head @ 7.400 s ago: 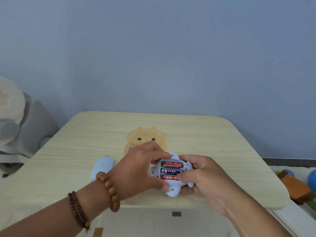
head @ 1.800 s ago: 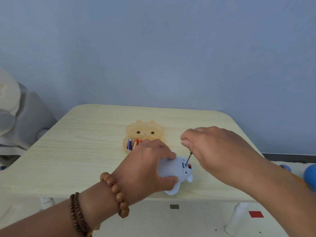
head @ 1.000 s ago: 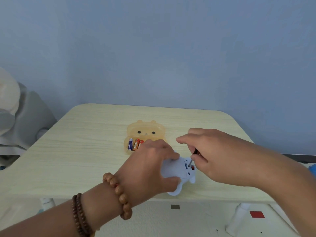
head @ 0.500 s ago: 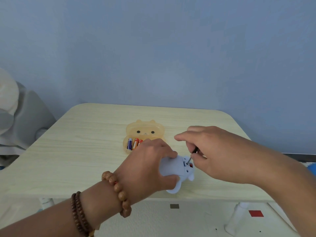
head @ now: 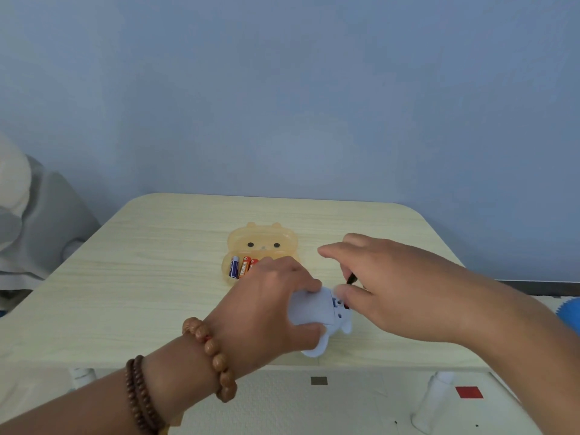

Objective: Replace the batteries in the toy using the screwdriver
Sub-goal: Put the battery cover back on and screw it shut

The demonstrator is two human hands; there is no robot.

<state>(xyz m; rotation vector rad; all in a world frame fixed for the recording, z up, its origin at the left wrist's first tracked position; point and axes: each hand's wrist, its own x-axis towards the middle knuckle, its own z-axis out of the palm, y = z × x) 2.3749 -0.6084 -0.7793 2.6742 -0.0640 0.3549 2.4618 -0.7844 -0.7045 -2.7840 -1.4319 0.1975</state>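
A pale blue toy [head: 317, 312] lies near the front edge of the light wooden table [head: 150, 271], its cover in place over the battery bay. My left hand [head: 270, 306] grips the toy from the left and holds it down. My right hand [head: 392, 287] pinches a small screwdriver [head: 351, 280], whose dark handle shows between the fingers. The tip points down at the toy's right end and is mostly hidden. Spare batteries [head: 240, 267] lie in an orange bear-shaped tray [head: 266, 243] just behind my left hand.
A grey and cream soft thing [head: 34, 221] sits off the table's left side. The blue wall stands behind the table. A blue spiky ball [head: 569, 315] shows at the right edge. White table legs and floor tiles lie below the front edge.
The open battery bay has been covered. My right hand has taken the screwdriver to the toy's right end and its fingers keep shifting on the handle. My left hand stays on the toy.
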